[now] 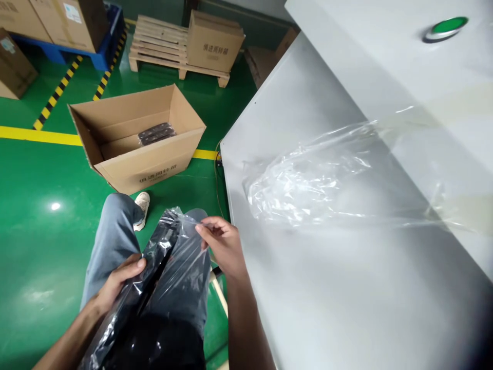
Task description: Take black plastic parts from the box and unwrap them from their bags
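Note:
A long black part (pixel 154 252) lies tilted across my lap inside a clear plastic bag (pixel 185 262). My left hand (pixel 121 280) is wrapped round the bagged part, with the thumb on top. A loose edge of the bag is pinched by my right hand (pixel 221 241) and pulled out to the right, above my knee. The film is stretched between the two hands. What the black part is exactly, I cannot tell, and its lower end runs out of sight near my body.
Clear plastic bags (pixel 300 190) are attached to the white machine panel (pixel 308 277) at right, below a green button (pixel 449 25). An open carton (pixel 154 167) on the floor holds dark wrapped parts (pixel 156 133). Behind stand a wooden pallet (pixel 159 43) with a closed carton (pixel 213 43) and a blue pallet (pixel 103 54).

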`<state>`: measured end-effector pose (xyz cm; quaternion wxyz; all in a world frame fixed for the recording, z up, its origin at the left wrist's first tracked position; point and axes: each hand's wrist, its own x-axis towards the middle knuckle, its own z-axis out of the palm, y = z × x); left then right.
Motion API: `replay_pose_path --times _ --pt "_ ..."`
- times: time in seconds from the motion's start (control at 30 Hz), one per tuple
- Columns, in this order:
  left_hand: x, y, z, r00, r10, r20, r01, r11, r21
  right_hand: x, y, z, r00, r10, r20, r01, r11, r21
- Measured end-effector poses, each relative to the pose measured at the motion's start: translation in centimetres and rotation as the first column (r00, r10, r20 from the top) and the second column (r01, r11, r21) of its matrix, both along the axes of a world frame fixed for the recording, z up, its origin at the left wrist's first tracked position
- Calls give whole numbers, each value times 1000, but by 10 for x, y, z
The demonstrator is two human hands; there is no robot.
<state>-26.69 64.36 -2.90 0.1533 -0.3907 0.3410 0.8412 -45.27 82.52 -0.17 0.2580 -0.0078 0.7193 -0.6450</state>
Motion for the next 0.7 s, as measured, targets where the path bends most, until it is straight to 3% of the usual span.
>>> replay_pose_path --times 0.3,0.47,0.57,0.7 --pt "-9 -8 0 992 57 -114 -42 990 132 -5 7 -20 950 -51 307 96 986 -133" --pt "-30 -12 3 973 171 -152 -137 968 211 -10 22 -19 962 7 272 74 956 -283" --pt "-41 -14 7 944 294 -147 -247 930 272 -7 26 -19 971 104 213 -43 961 -272" --pt "-47 -21 6 880 437 -186 -374 878 298 13 24 -21 877 368 310 -321 927 -192"
